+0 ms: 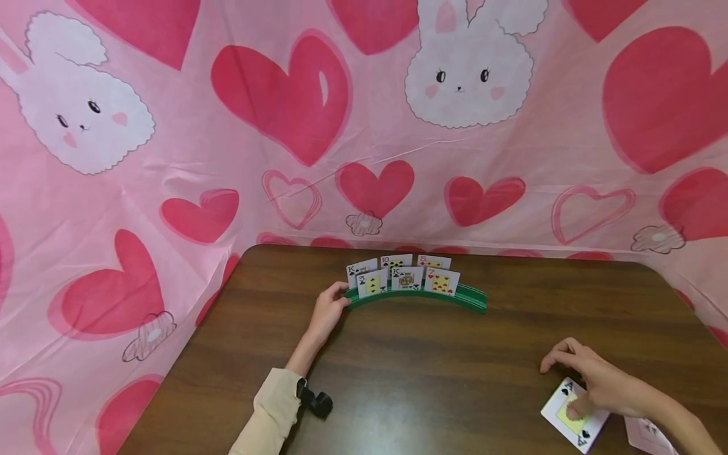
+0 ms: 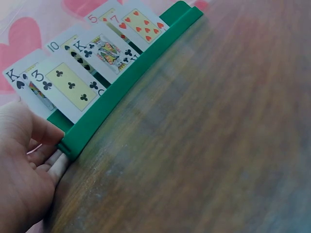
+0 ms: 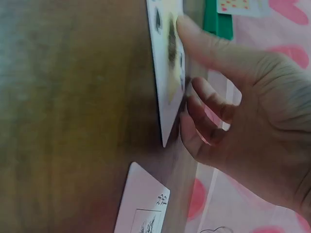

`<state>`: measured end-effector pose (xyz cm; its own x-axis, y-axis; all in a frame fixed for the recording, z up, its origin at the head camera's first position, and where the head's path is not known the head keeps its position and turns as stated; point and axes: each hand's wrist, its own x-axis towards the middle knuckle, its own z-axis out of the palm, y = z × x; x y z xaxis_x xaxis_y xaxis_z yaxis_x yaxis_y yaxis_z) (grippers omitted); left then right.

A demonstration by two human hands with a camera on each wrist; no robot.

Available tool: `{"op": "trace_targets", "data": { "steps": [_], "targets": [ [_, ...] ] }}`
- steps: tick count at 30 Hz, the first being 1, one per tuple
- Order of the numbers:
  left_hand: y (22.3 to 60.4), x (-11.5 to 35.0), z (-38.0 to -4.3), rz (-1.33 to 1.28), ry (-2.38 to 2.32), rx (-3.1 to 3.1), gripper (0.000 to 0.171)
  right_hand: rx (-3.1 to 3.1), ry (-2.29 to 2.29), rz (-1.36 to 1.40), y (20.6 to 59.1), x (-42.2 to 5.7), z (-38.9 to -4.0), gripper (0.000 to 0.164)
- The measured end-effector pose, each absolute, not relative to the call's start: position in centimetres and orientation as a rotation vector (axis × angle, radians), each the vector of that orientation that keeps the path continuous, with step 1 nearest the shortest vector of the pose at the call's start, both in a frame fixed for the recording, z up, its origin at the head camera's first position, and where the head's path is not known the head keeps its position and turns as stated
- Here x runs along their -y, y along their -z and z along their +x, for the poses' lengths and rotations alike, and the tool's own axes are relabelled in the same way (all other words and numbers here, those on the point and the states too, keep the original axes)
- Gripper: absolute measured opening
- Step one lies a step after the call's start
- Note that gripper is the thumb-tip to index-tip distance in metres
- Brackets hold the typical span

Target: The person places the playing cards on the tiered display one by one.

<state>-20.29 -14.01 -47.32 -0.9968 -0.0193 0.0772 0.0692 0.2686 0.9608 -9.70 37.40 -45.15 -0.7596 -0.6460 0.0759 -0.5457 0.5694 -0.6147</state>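
Note:
In the head view my left hand [image 1: 330, 306] grips the left end of a curved green card holder [image 1: 472, 297], thumb and fingers around its end. Standing in its front row are the three of clubs [image 2: 71, 85], king of clubs [image 2: 108, 53] and seven of hearts [image 2: 142, 25]. Behind them are a king of spades [image 2: 22, 77], a black ten [image 2: 54, 44] and a red five [image 1: 434, 260]. Toward the right, my right hand [image 1: 603, 379] rests its thumb on the face of an ace of spades [image 1: 554, 411]. Its other fingers reach past the card's far edge.
Partly under the right forearm lies another card [image 3: 141, 204], white with a black line drawing, close to the ace. The brown wooden table [image 1: 432, 366] ends at the back against a pink cloth [image 1: 483, 151] with hearts and rabbits.

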Motion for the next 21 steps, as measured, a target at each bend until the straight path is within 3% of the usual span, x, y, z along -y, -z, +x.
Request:
{"op": "trace_targets", "data": {
  "steps": [8,19,21],
  "targets": [
    [47.5,14.1,-20.3,-0.044,1.88,2.436,0.028,-2.876,0.772,-0.744,44.6,-36.3,-9.8,0.037],
    [47.4,14.0,-20.3,-0.056,1.869,2.443,0.029,-3.571,0.815,-0.363,41.1,-35.2,-11.1,0.031],
    [47.4,14.0,-20.3,-0.052,1.869,2.439,0.029,-3.57,0.914,-0.293,40.3,-34.9,-11.4,0.041]
  ]
}}
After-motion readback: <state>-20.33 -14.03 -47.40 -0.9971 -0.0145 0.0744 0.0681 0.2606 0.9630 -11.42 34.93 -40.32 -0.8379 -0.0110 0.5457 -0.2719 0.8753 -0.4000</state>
